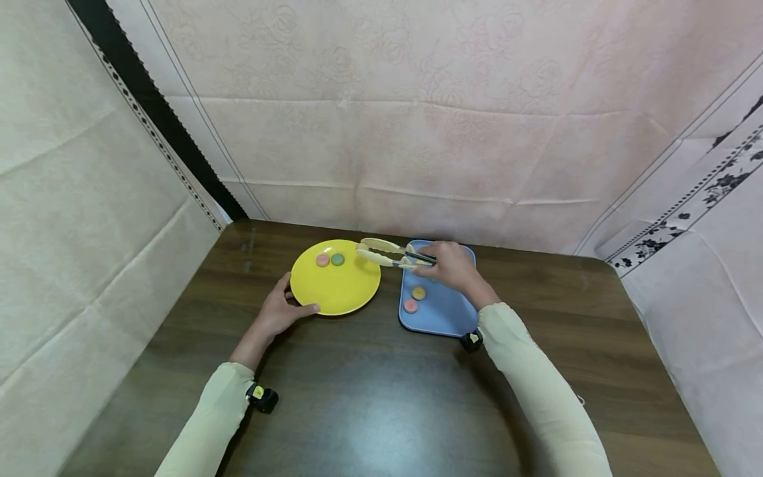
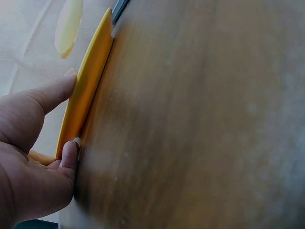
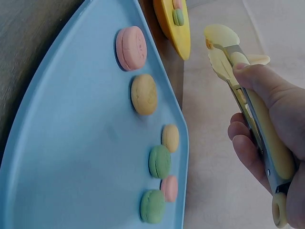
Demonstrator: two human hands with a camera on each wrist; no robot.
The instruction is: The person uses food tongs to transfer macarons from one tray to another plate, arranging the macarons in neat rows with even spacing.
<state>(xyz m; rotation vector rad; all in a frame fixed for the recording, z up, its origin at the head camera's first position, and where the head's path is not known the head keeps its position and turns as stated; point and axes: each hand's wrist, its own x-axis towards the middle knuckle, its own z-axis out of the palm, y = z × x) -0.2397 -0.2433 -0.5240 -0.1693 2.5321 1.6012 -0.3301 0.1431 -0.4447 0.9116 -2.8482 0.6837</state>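
Note:
My left hand (image 1: 279,311) grips the near-left rim of a yellow plate (image 1: 336,291), thumb at its upper rim and other fingers at the underside. On the plate lie a pink macaron (image 1: 322,260) and a green macaron (image 1: 338,259). My right hand (image 1: 452,265) holds cream-headed kitchen tongs (image 3: 272,138) above the blue tray (image 1: 441,318). Their heads reach left over the plate's right edge, spread apart, with no macaron seen between them. The tray carries several macarons, among them a larger pink one (image 3: 131,48), a yellow one (image 3: 144,94) and a green one (image 3: 159,161).
Plate and tray stand side by side near the far edge of a dark brown wooden table (image 1: 357,391). Pale patterned cloth (image 1: 381,146) hangs behind the table and along both sides. Each wrist wears a small black camera.

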